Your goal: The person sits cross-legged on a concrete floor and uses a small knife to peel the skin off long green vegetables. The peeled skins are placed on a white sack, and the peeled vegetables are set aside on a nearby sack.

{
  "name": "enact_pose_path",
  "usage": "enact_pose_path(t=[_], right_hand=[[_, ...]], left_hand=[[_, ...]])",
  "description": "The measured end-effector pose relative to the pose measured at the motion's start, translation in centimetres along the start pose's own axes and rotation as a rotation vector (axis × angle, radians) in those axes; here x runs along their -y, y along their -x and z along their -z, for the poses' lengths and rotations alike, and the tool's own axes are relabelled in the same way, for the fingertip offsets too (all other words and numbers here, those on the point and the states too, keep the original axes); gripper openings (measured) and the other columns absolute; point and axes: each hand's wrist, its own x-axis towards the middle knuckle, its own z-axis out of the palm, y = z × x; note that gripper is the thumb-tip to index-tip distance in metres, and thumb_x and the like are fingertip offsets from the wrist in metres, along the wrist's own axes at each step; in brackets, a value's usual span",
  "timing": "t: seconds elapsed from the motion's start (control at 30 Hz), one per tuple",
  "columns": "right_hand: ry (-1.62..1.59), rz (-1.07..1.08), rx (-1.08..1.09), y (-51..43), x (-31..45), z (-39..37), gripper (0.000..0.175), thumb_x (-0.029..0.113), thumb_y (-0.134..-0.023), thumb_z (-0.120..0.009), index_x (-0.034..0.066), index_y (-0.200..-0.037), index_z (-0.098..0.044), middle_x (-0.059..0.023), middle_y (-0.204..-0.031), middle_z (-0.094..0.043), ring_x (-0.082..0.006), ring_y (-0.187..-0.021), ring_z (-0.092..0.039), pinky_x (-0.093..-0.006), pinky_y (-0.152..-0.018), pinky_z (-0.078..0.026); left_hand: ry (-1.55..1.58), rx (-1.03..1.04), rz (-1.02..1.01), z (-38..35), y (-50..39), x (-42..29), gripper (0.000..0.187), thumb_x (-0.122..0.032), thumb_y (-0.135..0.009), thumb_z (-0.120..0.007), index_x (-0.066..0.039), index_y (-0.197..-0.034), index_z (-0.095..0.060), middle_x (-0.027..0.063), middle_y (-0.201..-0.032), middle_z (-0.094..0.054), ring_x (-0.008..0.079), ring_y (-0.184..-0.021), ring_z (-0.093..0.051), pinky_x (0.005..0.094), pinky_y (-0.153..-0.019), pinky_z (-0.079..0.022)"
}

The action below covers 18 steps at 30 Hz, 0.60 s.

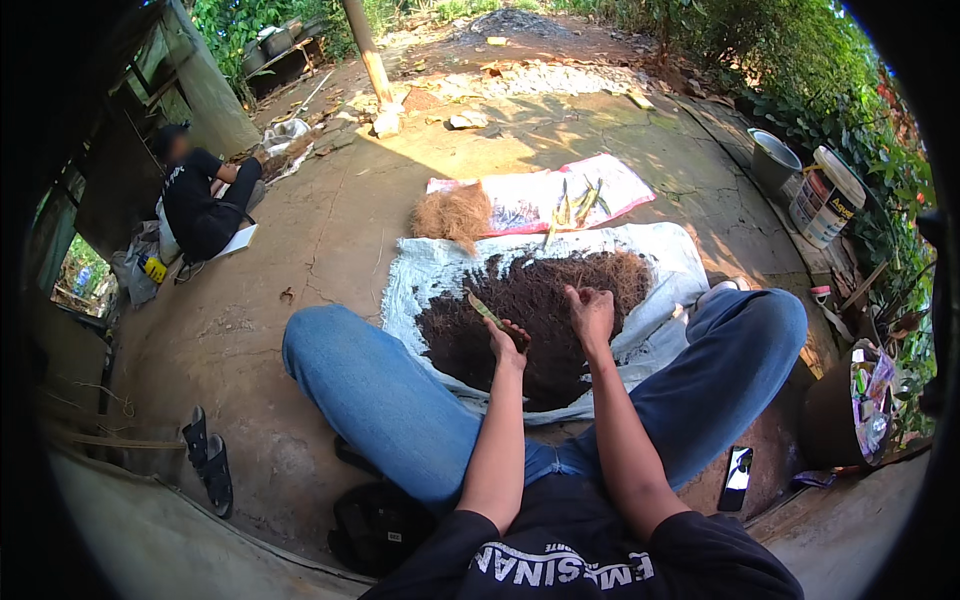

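Note:
My left hand (508,339) holds a narrow, greenish strip of leaf or stem (482,307), its tip pointing up and left. Something dark, perhaps soil, lies in that palm. Over the right part of the dark soil heap (480,345) is my right hand (592,309), its fingers bent together; whether anything is pinched in them is too small to tell. Brown fibres (626,274) mix into the heap at its upper right. Under the soil a white woven sack (675,251) is spread between my legs.
Beyond lies a pink-edged sack (525,196) bearing a brown fibre bundle (452,214) and several green strips (577,202). A grey bucket (775,161) and a paint pail (825,199) stand right. A phone (736,478) lies by my right thigh. Another person (199,195) sits far left.

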Motion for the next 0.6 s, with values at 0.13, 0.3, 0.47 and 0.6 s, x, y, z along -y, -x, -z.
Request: enact_pose_path(t=[0.13, 0.3, 0.47, 0.6], right_hand=[[0.083, -0.003, 0.393, 1.6, -1.3, -1.6, 0.03, 0.024, -0.067, -0.072, 0.006, -0.09, -0.065, -0.0196, -0.107, -0.053, -0.0367, -0.093, -0.058, -0.0409, -0.079, -0.048], [0.458, -0.008, 0.801, 5.5, -4.9, -5.9, 0.042, 0.018, -0.074, -0.062, -0.0003, -0.111, -0.053, -0.0298, -0.114, -0.049, -0.0427, -0.098, -0.057, -0.0431, -0.082, -0.048], [0.532, 0.207, 0.891, 11.5, -7.1, -10.1, 0.037, 0.015, -0.086, -0.042, 0.0068, -0.123, -0.043, -0.0312, -0.123, -0.036, -0.0481, -0.099, -0.052, -0.0456, -0.082, -0.048], [0.447, 0.277, 0.718, 12.3, -7.8, -11.0, 0.026, 0.014, -0.085, -0.044, 0.0022, -0.104, -0.058, -0.0196, -0.1, -0.055, -0.0379, -0.092, -0.059, -0.042, -0.075, -0.052]], left_hand=[[0.009, 0.049, -0.018, -0.3, 0.2, -0.2, 0.04, -0.054, -0.086, -0.048, -0.016, -0.076, -0.046, -0.0029, -0.059, -0.044, 0.0111, -0.05, -0.045, 0.0253, -0.045, -0.039], [-0.152, 0.035, -0.08, -0.5, 0.4, -0.1, 0.034, -0.046, -0.086, -0.054, -0.015, -0.075, -0.045, -0.0042, -0.055, -0.041, 0.0078, -0.041, -0.039, 0.0215, -0.036, -0.032], [-0.284, 0.016, -0.155, -0.9, 0.8, 0.0, 0.032, -0.046, -0.086, -0.054, -0.015, -0.082, -0.051, -0.0042, -0.056, -0.042, 0.0079, -0.042, -0.04, 0.0223, -0.036, -0.033], [-0.162, -0.003, -0.087, -0.5, 0.8, -0.4, 0.042, -0.056, -0.086, -0.045, -0.015, -0.087, -0.054, -0.0017, -0.065, -0.05, 0.0117, -0.053, -0.049, 0.0263, -0.045, -0.041]])
